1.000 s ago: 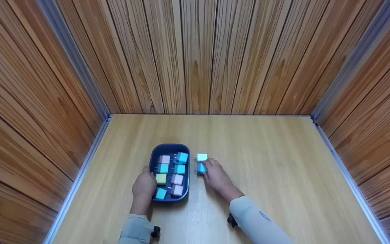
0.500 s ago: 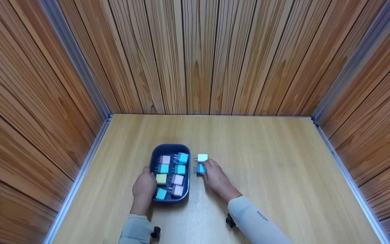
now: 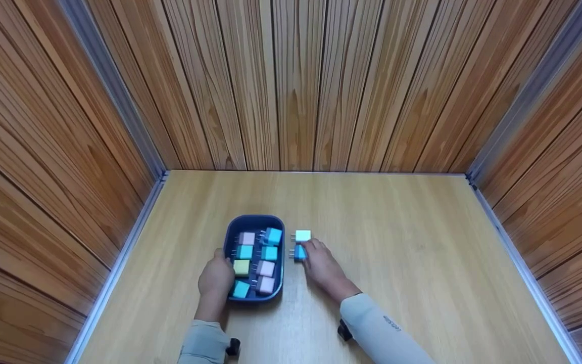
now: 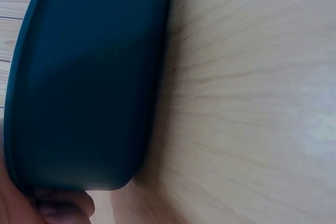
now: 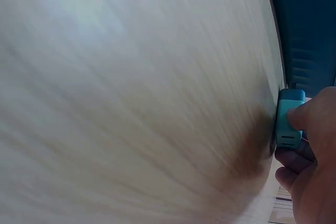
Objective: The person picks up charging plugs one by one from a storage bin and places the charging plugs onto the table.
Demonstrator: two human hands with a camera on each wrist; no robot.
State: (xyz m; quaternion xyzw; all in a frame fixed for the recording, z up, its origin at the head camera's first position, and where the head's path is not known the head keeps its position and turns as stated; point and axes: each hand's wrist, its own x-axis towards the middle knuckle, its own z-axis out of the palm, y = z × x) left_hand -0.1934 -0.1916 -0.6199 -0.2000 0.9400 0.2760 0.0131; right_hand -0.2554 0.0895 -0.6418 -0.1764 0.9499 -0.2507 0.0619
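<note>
A dark blue tray [image 3: 255, 222] lies on the table, holding two columns of charger plugs in pink, teal, blue and yellow. My left hand [image 3: 216, 275] grips its left rim; in the left wrist view fingers curl under the rim at a corner of the tray [image 4: 86, 82]. Just right of the tray, my right hand [image 3: 325, 268] pinches a blue charger plug [image 3: 299, 253], its prongs towards the tray. The right wrist view shows the thumb across this plug [image 5: 286, 124], with two USB slots at its end. Behind it sits a pale green charger plug [image 3: 303, 235], which the right fingertips nearly reach.
Wood-panelled walls [image 3: 296, 91] enclose the wooden table [image 3: 397, 217] at the back and both sides, with metal strips along the side edges. The tray stands left of the table's middle. A black strap piece [image 3: 344, 331] hangs under the right sleeve.
The blue plug has shifted very slightly left and towards me with my right hand, mostly in the earlier half second. The left hand and tray stay put.
</note>
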